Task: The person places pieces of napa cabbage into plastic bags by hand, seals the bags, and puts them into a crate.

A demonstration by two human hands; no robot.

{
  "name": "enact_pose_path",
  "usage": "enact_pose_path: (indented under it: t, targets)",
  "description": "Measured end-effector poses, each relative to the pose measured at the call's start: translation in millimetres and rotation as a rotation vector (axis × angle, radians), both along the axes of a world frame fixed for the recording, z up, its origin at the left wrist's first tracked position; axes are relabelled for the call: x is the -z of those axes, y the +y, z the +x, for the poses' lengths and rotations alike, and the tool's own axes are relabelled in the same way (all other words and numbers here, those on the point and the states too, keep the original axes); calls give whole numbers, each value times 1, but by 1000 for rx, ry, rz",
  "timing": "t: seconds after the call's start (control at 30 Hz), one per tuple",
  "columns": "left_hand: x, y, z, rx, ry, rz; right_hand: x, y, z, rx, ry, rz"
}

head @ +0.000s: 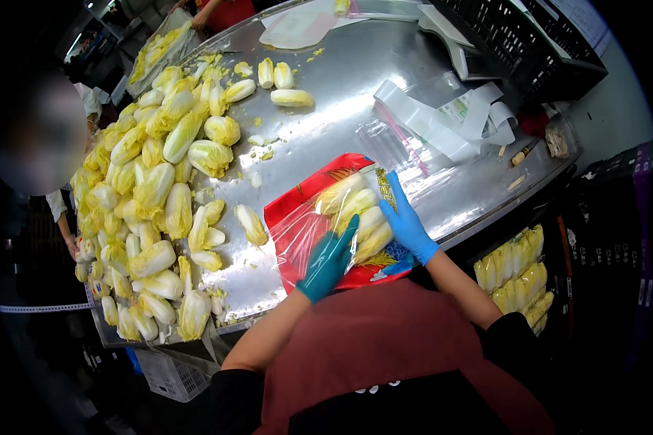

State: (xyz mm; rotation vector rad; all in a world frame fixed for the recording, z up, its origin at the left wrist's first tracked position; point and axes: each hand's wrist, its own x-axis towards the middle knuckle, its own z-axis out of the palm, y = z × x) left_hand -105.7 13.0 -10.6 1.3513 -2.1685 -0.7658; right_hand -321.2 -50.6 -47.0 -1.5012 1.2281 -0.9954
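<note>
Several small napa cabbages [367,217] lie side by side in a clear plastic bag [299,234], over a red printed sheet [288,204] on the steel table. My left hand [329,263], in a green glove, presses against the near left of the cabbages, and plastic glare crosses its fingers. From the right, my right hand [408,223] in a blue glove lies along their ends with its fingers stretched out. The packed cabbages are held between both hands. Part of the red sheet's print is covered by the cabbages and hands.
A large heap of napa cabbages [152,185] covers the left of the steel table [326,130]. Clear bags [386,141] and white strips [430,125] lie to the right. A black crate [528,49] stands beyond; packed cabbages [517,261] sit below right. Another person's hand [72,247] shows left.
</note>
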Motion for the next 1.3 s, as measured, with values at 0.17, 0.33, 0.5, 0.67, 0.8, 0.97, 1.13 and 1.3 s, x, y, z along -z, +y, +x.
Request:
enact_pose_path:
  t: [0.17,0.33,0.5,0.67,0.8,0.97,1.13,1.3]
  targets:
    - [29,-5,-2,117,-132,-50,-17,9,27,-94,803,-316]
    - [34,-14,-6,89,-172,2,-23,6,34,-138,938,-282]
    - [5,-16,20,74,480,491,-21,4,28,-55,898,-393]
    - [-34,-16,139,-310,373,832,-58,47,6,32,452,-559]
    - [-81,-35,156,-682,688,222,-51,83,18,-142,-84,643]
    - [-78,-77,58,-154,436,109,-61,80,29,-198,-350,1117]
    - [3,-119,69,78,-139,161,-39,90,40,-269,-463,1299]
    - [-1,-120,83,-88,80,941,-41,99,58,-153,-636,1131]
